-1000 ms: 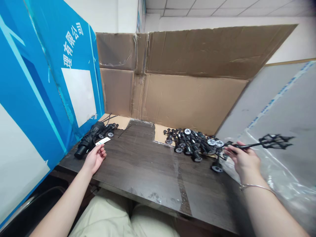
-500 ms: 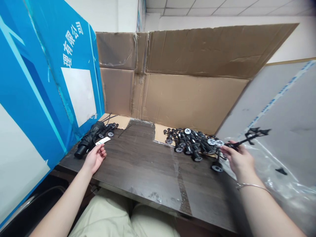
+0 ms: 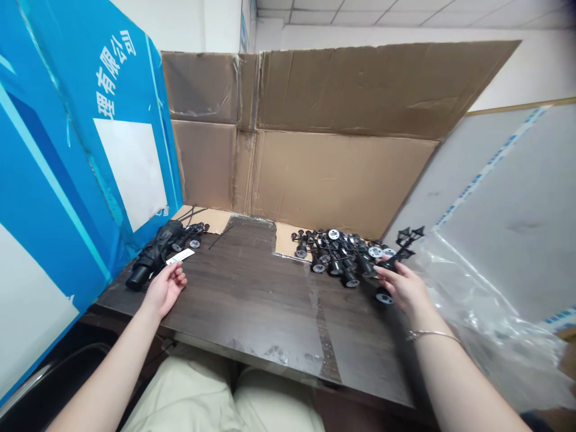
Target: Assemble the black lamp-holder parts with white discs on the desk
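Observation:
My left hand [image 3: 166, 289] is closed at the left of the table, thumb and fingertips pinching the edge of a small white tag [image 3: 180, 257]. Beside it lies a folded black umbrella [image 3: 150, 255], its round end toward me. On the right, my right hand [image 3: 407, 291] is wrapped round a black miniature street lamp [image 3: 408, 239], whose lantern heads point up and away from me. The hand hides part of its post. Right beside these fingers is a pile of similar lamps [image 3: 346, 258] with pale round bases. One lamp base [image 3: 384, 296] shows just below the fingers.
A dark wooden table [image 3: 252, 294] spans the front. Cardboard [image 3: 346, 180] stands behind it, a blue panel [image 3: 130, 207] at the left. Crumpled clear plastic [image 3: 490, 336] lies beyond the right edge. A few small lamps [image 3: 195, 234] and thin black sticks [image 3: 220, 237] lie near the umbrella.
My right hand has moved left toward the pile with the lamp, which has swung more upright. The left hand stays at the tag. The whole view has shifted slightly.

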Demonstrator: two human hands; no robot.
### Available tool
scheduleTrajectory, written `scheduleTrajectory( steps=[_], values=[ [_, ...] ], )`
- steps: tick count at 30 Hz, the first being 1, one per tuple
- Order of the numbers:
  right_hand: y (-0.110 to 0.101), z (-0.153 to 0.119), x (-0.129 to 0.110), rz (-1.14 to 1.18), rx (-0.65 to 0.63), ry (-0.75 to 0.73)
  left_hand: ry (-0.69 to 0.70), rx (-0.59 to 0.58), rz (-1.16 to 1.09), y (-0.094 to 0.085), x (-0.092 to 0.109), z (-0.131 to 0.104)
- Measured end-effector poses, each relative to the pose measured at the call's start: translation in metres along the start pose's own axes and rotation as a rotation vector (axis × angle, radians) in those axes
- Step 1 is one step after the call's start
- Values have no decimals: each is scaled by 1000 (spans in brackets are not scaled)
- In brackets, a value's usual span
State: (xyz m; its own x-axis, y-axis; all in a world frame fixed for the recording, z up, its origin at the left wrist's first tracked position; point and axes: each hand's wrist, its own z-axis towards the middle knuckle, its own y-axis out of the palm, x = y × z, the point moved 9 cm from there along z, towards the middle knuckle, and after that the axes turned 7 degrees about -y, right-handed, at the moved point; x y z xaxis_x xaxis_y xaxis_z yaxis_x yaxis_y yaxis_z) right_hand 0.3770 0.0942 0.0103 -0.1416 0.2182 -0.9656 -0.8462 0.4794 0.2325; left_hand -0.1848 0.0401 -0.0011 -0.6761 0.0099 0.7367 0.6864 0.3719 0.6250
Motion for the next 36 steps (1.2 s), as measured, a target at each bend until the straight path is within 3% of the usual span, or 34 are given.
scheduleTrajectory(
  steps=[6,11,17,21,24,26,29,32,34,36],
  values=[
    [20,-10,13,76,-136,33,3,-3,3,0,0,0],
    [32,-22,18,129,-168,93,7,-7,12,1,0,1],
    [61,-47,8,239,-313,190,9,-4,17,1,0,1],
    [75,-59,-3,189,-386,163,17,-9,31,1,3,1],
    [88,-75,-10,97,-396,124,99,53,145,3,3,-9],
    [102,-95,-14,-32,-429,77,165,86,352,16,-7,-24],
    [138,-144,-22,-164,-595,-59,105,-153,609,66,-54,-57],
    [165,-194,-29,-320,-686,-258,-2,-426,590,112,-101,-97],
    [178,-226,-37,-358,-762,-410,1,-556,577,133,-116,-119],
    [181,-251,-51,-340,-795,-587,49,-584,623,139,-120,-130]
  ],
)
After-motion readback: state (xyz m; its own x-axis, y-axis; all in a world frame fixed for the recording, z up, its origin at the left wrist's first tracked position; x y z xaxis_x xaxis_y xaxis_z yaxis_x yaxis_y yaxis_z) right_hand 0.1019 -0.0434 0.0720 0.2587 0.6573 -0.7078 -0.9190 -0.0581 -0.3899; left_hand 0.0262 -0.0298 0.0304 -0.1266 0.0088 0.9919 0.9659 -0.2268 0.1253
